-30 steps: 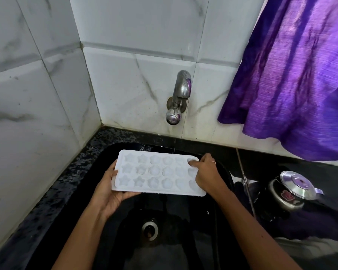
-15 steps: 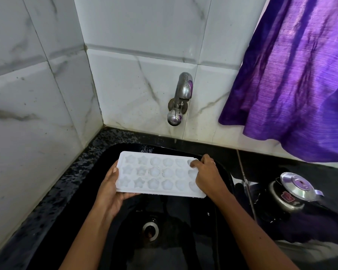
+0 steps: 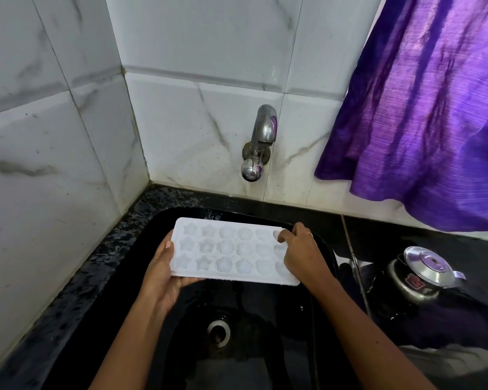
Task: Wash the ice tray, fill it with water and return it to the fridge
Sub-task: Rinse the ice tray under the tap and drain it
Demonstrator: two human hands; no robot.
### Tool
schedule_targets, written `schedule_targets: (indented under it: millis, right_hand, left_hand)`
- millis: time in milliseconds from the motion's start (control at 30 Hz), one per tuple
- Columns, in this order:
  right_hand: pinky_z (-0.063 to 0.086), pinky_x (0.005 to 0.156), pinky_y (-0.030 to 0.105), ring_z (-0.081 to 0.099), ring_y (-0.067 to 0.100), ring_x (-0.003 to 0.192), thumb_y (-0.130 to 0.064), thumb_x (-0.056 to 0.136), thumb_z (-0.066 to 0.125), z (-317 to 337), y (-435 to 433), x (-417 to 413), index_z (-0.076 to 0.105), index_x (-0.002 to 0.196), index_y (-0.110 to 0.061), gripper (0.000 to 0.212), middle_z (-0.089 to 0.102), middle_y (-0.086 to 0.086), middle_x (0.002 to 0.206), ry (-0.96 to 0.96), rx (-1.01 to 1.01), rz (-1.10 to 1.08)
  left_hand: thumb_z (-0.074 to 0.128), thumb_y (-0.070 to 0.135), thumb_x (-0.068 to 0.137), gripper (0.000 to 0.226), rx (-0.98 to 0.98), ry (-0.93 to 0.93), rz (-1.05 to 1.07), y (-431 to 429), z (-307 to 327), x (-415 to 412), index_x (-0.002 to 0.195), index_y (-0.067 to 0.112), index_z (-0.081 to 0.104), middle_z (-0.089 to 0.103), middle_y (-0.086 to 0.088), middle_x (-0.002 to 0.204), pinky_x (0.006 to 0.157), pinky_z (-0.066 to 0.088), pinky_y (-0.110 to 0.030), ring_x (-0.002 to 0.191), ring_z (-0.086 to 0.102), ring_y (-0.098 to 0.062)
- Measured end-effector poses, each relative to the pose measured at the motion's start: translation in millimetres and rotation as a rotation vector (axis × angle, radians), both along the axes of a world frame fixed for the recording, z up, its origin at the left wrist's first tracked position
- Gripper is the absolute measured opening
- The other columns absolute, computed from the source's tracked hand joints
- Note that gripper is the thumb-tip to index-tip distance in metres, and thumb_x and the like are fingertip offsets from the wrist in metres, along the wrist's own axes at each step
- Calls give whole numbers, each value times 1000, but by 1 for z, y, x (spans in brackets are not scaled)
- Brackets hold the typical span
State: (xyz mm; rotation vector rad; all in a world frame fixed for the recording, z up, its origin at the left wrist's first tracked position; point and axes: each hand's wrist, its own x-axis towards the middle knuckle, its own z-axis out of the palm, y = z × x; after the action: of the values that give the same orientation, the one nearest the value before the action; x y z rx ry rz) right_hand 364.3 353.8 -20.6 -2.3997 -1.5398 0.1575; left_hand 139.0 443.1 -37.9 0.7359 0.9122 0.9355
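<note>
A white ice tray (image 3: 231, 250) with star-shaped and round cups is held level over the black sink (image 3: 265, 319), cups facing up. My left hand (image 3: 164, 274) grips its left end, palm under the tray and thumb on the rim. My right hand (image 3: 302, 253) grips the right end, thumb lying over a cup at the far corner. A chrome tap (image 3: 258, 144) sticks out of the tiled wall above and behind the tray; I see no stream of water from it.
The sink's drain (image 3: 218, 333) lies below the tray. White marble-look tiles (image 3: 54, 164) close the left and back. A purple cloth (image 3: 423, 108) hangs at upper right. A steel pot with a lid (image 3: 423, 274) stands on the black counter to the right.
The tray and both hands have held almost still; they sit slightly higher and further right in view as my head shifted.
</note>
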Motion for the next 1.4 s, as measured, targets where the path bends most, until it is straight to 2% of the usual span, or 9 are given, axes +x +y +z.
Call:
schedule_targets:
  millis: [200,333,400,533,700,867,967,1233,1400]
  right_hand:
    - [35,80,21,41,20,106,-5,90,46,3,-1,0,51,131,-26,47,36,2,105,-47,-46,-7]
    - [34,82,29,41,25,100,2,80,48,11,1,-7,58,123,-20,50,46,9,111,-167,144,-36]
    - [29,82,29,40,25,99,7,79,48,13,5,-11,61,119,-20,51,45,9,107,-175,177,3]
    - [26,94,30,35,24,110,4,86,40,15,12,-16,53,129,-32,57,38,5,116,-167,-40,54]
    - [26,97,33,34,26,113,0,89,39,11,18,-18,44,136,-36,60,38,6,119,-129,-105,57]
    - [25,97,35,34,24,113,-8,92,43,10,17,-18,42,135,-41,55,38,4,118,-153,-84,47]
    - [24,96,35,34,24,114,-2,89,39,12,15,-17,46,132,-40,57,39,5,119,-165,-63,27]
    - [26,97,37,35,25,117,-3,89,41,11,20,-22,50,129,-31,49,39,6,121,-163,-92,17]
    - [24,98,37,35,24,118,-1,89,39,13,15,-21,46,133,-37,57,40,5,122,-141,-102,32]
  left_hand:
    - [36,28,99,23,20,-43,-18,-3,2,-2,116,35,50,66,10,99,55,58,-40,88,64,-18]
    - [37,30,98,22,57,-69,-64,-2,2,-1,105,38,57,73,14,88,55,58,-39,80,70,-13]
    - [37,32,98,23,66,-68,-73,-2,1,-1,106,39,57,73,14,90,55,58,-40,81,71,-13]
    - [38,32,98,23,68,-64,-55,-3,-1,1,111,39,56,71,12,97,56,58,-40,85,70,-15]
    - [36,32,98,25,67,-82,-37,-2,1,0,112,37,57,72,12,95,53,57,-38,82,70,-13]
    - [39,32,98,30,24,-99,10,0,-3,-1,126,32,51,67,5,110,55,57,-40,94,66,-21]
    - [39,31,98,29,33,-105,-10,0,-4,0,124,33,52,67,6,108,55,57,-40,91,68,-19]
    - [36,30,99,25,28,-109,-36,1,-2,2,112,36,56,70,9,97,55,58,-42,80,71,-15]
    - [34,30,100,32,30,-73,-19,4,-2,1,128,32,49,66,5,109,61,58,-46,94,65,-20]
